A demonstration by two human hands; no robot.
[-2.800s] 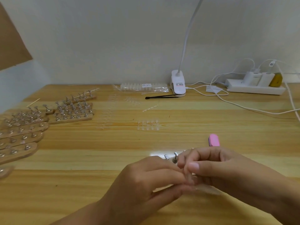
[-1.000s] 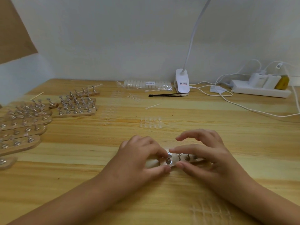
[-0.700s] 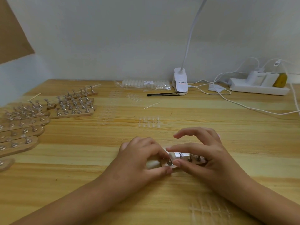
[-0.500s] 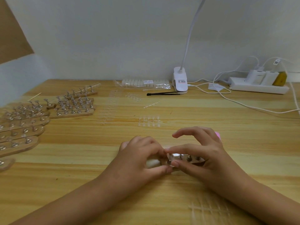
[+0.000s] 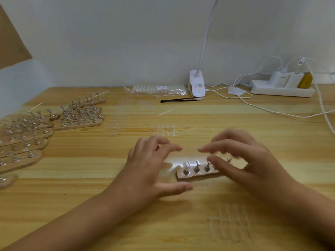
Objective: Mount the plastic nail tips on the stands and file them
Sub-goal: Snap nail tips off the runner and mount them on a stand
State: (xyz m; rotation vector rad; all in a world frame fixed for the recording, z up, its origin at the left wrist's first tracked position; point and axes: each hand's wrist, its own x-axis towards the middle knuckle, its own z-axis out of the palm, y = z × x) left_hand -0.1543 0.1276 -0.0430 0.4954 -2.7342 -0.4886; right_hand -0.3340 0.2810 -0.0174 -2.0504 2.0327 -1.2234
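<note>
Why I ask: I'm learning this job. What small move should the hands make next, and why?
Probably the right hand should reach for the sheet of clear nail tips near it and take one. It and the left hand hold nothing, and the pegs showing on the stand look bare.

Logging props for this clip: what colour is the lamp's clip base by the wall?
The lamp's clip base is white, seen in the head view.

Left hand (image 5: 145, 169) plus right hand (image 5: 253, 165) = 2, 1 wooden stand (image 5: 197, 176) at 6 o'clock, roughly ten spare stands (image 5: 78, 124) at 9, 1 clip lamp (image 5: 197, 86), 1 power strip (image 5: 282, 91)
</note>
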